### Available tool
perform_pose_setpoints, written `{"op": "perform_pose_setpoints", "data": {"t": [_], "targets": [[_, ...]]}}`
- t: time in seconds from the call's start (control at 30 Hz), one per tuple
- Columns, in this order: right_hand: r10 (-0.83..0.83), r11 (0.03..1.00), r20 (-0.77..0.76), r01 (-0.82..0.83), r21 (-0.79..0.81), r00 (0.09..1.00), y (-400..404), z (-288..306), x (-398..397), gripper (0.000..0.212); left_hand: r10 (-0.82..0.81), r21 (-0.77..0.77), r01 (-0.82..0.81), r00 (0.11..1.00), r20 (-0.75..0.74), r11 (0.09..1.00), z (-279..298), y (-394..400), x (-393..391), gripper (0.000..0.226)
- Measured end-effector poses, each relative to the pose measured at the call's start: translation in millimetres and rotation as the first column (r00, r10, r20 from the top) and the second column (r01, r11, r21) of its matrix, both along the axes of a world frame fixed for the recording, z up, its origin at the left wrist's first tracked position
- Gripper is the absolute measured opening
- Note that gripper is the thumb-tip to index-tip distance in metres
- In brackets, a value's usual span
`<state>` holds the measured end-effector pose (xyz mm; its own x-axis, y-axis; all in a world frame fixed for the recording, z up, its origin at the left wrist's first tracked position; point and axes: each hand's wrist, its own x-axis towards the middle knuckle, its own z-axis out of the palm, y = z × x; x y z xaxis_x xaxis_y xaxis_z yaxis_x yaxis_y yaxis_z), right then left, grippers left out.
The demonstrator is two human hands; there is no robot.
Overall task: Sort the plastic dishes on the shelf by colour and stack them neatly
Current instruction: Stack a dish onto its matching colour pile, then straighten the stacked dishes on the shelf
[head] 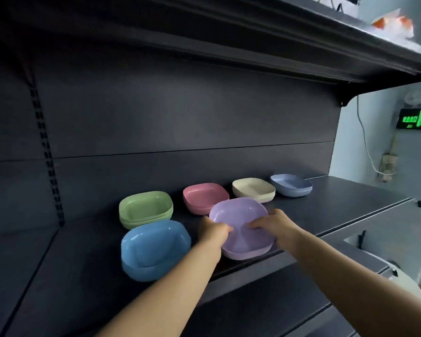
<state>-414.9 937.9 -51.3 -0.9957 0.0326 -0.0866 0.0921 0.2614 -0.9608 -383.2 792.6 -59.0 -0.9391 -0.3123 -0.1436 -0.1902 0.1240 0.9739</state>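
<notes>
Fingers (225, 229) of left hand (211, 233) curled over lilac dish (241, 227) rim, right hand (275, 227) pinching the opposite rim, front of dark shelf (338, 203).
Smooth, rounded-square plastic throughout: green stack (145, 210), blue stack (153, 249), pink stack (204, 197), cream stack (253, 189), grey-blue stack (290, 184). Risk: slick lilac dish tilting, sliding off the edge.

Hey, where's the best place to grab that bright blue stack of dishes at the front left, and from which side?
Grip the bright blue stack by its two opposite side rims, coming from the front edge of the shelf. It sits nearest that edge, its flared rounded rim offers a lip, and the green stack crowds it from behind.
</notes>
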Motion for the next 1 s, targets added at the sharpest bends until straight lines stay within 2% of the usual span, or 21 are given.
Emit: {"op": "perform_pose_setpoints", "data": {"t": [0.17,0.27,0.33,0.47,0.73,0.9,1.0], "targets": [[0.163,0.984,0.076,-0.167,0.057,0.984,0,-20,-52,0.032,0.166,-0.043,-0.164,0.983,0.073,0.986,-15,3,-29,0.055],[0.218,0.974,0.103,-0.224,0.046,0.971,0,-29,-73,0.052,0.232,-0.081,-0.226,0.97,0.075,0.971,-19,5,-37,0.053],[0.256,0.961,0.113,-0.265,0.077,0.96,-1,-29,-81,0.051,0.261,-0.112,-0.25,0.961,0.091,0.962,-19,8,-40,0.052],[0.305,0.937,0.146,-0.324,0.129,0.941,1,-26,-91,0.035,0.268,-0.168,-0.245,0.954,0.133,0.955,-16,10,-44,0.055],[0.357,0.9,0.178,-0.389,0.198,0.917,2,-26,-97,0.061,0.29,-0.183,-0.261,0.945,0.154,0.948,-20,9,-44,0.058],[0.361,0.895,0.188,-0.396,0.207,0.914,2,-24,-95,0.057,0.273,-0.22,-0.232,0.946,0.178,0.947,-17,7,-44,0.06],[0.396,0.85,0.209,-0.443,0.284,0.894,2,-14,-91,0.045,0.229,-0.334,-0.151,0.951,0.208,0.93,-6,3,-40,0.055]]}}
